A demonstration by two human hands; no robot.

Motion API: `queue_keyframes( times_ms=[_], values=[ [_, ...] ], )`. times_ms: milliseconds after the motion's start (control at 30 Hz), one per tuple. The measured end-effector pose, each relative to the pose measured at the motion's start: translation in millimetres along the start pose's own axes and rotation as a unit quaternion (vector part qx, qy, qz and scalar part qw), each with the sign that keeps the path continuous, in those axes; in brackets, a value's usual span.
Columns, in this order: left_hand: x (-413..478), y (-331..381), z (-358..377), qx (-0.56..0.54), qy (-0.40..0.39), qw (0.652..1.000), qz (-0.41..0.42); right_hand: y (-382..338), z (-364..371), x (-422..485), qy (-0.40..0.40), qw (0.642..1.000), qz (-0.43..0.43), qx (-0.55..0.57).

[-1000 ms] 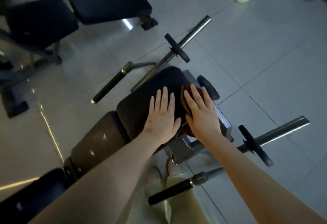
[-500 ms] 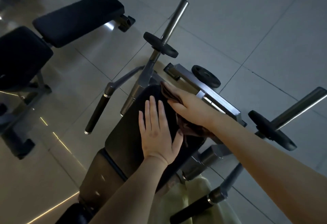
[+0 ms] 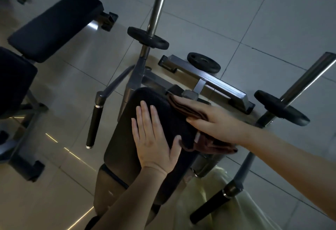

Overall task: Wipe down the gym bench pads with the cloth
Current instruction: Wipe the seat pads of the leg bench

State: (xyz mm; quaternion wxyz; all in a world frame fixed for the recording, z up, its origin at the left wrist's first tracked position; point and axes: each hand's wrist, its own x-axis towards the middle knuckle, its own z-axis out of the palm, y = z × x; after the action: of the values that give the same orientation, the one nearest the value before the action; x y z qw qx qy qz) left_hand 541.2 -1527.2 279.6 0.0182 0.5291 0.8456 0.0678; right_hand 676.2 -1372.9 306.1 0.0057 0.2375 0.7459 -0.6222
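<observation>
- cloth (image 3: 183, 105), brown and folded, lies along the right edge of the black bench pad (image 3: 125, 131) at mid-frame; the right hand (image 3: 216, 122) presses it there with fingers straight and flat, not curled round it; a loose end hangs below the wrist.
- and the left hand (image 3: 154, 139)?
- flat on the pad's face, fingers straight and together, gripping nothing; it looks to be bracing the pad.
- how to wipe well from here?
- my judgement: even palm weight; draw the cloth down the whole edge toward the lower frame, then overlap passes across the face; lift the left hand clear so nothing beneath it is skipped; gather the hanging end so it doesn't snag the steel frame (image 3: 223, 84) just behind.
- the surface?
- cushioned, faintly textured, so the cloth should drag a little; a paler brown pad (image 3: 107, 189) joins it below; whether that one is wiped i cannot tell.
- the room?
- dim; glossy tiled floor (image 3: 254, 15); another dark bench (image 3: 54, 22) at upper left; a weight plate (image 3: 203, 62) above the frame.
</observation>
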Motion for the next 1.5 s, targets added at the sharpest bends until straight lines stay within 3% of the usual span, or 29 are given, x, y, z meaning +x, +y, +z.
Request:
queue_keyframes(
  times_ms=[267, 433, 833, 967, 1067, 1233, 1300, 1500],
  values=[
    [-2, -6, 3, -0.018, 0.030, 0.999, 0.033, -22, 7, 74, -0.012, 0.997, -0.036, -0.069],
    [-2, -8, 4, -0.030, 0.042, 0.997, 0.051, -30, 14, 111, -0.021, 0.997, -0.051, -0.057],
    [-3, -15, 5, -0.014, 0.032, 0.993, 0.115, 2, 10, 30, 0.032, 0.996, -0.027, 0.073],
    [-4, -21, 5, -0.006, 0.025, 0.982, 0.185, 14, 25, -10, 0.113, 0.986, -0.013, 0.121],
    [-5, -27, 4, 0.004, 0.013, 0.965, 0.262, 19, 57, -27, 0.265, 0.954, -0.021, 0.139],
    [-7, -32, 1, 0.003, 0.004, 0.938, 0.346, 13, 112, -17, 0.494, 0.842, -0.021, 0.216],
    [-7, -33, 2, -0.007, 0.010, 0.938, 0.346, 16, 129, -14, 0.538, 0.809, -0.015, 0.239],
    [-8, -33, 4, -0.004, 0.020, 0.945, 0.326, 27, 207, -13, 0.568, 0.758, -0.032, 0.320]
  ],
)
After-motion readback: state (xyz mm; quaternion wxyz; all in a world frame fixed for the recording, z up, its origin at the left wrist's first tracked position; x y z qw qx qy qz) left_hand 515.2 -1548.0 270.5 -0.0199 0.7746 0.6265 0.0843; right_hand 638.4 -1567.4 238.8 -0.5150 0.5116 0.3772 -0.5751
